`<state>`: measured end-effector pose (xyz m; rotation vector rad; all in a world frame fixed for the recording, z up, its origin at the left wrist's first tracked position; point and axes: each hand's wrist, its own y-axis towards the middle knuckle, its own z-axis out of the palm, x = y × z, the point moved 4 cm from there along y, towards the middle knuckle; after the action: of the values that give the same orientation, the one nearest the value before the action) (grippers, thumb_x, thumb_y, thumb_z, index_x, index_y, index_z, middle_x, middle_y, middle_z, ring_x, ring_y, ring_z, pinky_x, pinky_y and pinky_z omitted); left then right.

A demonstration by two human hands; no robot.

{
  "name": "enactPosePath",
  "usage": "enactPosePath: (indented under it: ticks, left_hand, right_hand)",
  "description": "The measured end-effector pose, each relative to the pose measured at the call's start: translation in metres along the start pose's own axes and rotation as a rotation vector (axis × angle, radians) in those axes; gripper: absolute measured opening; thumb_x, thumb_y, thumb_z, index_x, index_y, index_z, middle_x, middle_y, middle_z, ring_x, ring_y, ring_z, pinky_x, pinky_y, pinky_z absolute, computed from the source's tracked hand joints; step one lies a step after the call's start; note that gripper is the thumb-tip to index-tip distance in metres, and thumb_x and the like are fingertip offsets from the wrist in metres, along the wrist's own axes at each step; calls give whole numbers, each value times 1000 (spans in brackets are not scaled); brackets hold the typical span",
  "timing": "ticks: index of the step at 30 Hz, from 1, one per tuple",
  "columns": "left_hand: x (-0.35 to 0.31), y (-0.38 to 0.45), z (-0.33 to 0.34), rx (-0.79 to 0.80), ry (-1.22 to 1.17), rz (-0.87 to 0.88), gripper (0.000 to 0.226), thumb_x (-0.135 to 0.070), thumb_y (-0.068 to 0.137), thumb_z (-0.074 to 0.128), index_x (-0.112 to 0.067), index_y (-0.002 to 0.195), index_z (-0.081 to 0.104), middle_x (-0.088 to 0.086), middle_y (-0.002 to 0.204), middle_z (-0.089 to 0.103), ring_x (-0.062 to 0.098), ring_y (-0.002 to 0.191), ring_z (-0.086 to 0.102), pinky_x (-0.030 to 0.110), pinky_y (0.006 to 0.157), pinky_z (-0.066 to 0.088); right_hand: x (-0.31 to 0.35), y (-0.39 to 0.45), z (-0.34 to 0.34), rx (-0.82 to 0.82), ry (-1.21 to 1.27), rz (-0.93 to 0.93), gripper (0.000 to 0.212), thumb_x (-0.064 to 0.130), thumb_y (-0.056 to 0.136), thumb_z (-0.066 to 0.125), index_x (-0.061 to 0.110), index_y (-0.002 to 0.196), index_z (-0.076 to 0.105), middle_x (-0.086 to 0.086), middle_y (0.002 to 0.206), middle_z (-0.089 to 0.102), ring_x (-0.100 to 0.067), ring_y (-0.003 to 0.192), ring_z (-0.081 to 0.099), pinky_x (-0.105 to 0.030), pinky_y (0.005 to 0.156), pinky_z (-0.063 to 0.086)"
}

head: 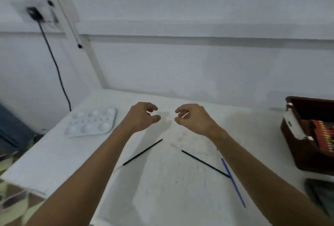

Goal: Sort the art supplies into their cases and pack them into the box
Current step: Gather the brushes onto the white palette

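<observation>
Both my hands hover above the far middle of the white table (162, 180). My left hand (142, 116) and my right hand (191, 118) face each other with fingers loosely curled, and I see nothing held in either. Closer to me lie a thin black stick (142, 152), a second black stick (205, 163) and a blue stick (233, 182), whose ends cross by my right forearm. An open brown box (298, 146) at the right edge holds a row of coloured supplies (325, 135).
A white paint palette (92, 122) with round wells lies at the table's far left. A dark flat case (319, 195) sits at the near right, partly cut off. A black cable (54, 63) hangs down the wall on the left. Clutter lies off the table's left edge.
</observation>
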<state>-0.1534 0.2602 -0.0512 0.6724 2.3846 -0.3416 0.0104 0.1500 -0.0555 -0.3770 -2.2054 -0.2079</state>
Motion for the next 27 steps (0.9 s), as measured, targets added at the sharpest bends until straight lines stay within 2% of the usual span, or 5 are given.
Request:
enactPosePath:
  ticks: [5,12,20,24,27]
  left_hand:
    - [151,-18,-85,-146,45,-260,41,-30,84,67,-18,123,62,4,125,61,20,111,58,26,88,45]
    - [284,-16,-146,-233,73,-516,59,-33,88,61,-7,139,44,12,141,47,28,126,46,32,99,38]
    - [311,16,-139,-231,-232,-541,66,-31,83,66,-7,139,41,14,133,52,34,116,55,45,99,46]
    - [274,15,-134,-279,-301,-404,35,-34,65,58,-7,86,62,9,83,65,34,83,64,43,78,54]
    - [227,3,-111,-210,-346,-283,27,-32,73,63,-13,91,64,7,84,67,27,79,66,44,74,57]
  right_hand:
    - [53,54,134,162,18,-6,28,26,82,69,17,108,66,1,98,66,-12,87,62,-15,70,43]
    - [86,109,246,198,-44,126,64,31,86,64,6,140,39,-12,139,47,-24,127,46,-28,104,37]
    - [78,129,268,154,-3,208,63,13,82,66,1,139,41,-15,132,53,-26,122,50,-30,103,39]
    - [69,107,220,19,101,167,61,9,78,69,6,135,47,-10,116,61,-20,99,59,-27,88,47]
    - [50,67,166,-72,150,149,56,11,77,74,10,129,54,-5,103,62,-17,80,64,-29,75,53]
